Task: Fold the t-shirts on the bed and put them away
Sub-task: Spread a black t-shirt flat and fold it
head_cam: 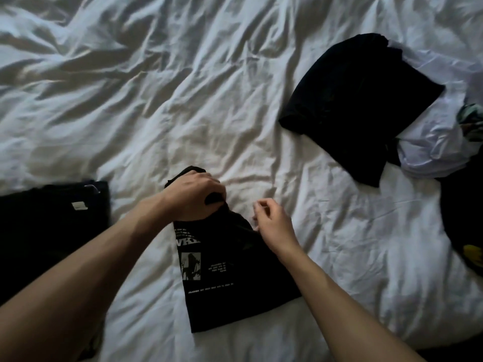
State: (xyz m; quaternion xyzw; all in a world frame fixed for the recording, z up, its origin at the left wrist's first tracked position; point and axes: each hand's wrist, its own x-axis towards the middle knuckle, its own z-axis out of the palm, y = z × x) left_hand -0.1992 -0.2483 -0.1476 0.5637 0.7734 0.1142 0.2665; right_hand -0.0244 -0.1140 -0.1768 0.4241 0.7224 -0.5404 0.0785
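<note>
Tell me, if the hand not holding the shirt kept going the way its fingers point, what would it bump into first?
The right hand points up and left, toward the left hand gripping the black printed t-shirt. It would probably meet that hand or the bunched cloth there first, though depth is hard to judge.

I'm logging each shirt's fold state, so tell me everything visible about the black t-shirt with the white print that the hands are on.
The printed black t-shirt looks like soft, matte cotton, folded into a narrow, slightly tilted strip on the white duvet. Its upward face carries white graphics: lines of small text, part of a bold word and a boxed picture. The far end is bunched and gripped by the left hand; the right hand is at its right edge, fingers loosely curled, contact unclear. The near end lies flat. No other garment touches it.
</note>
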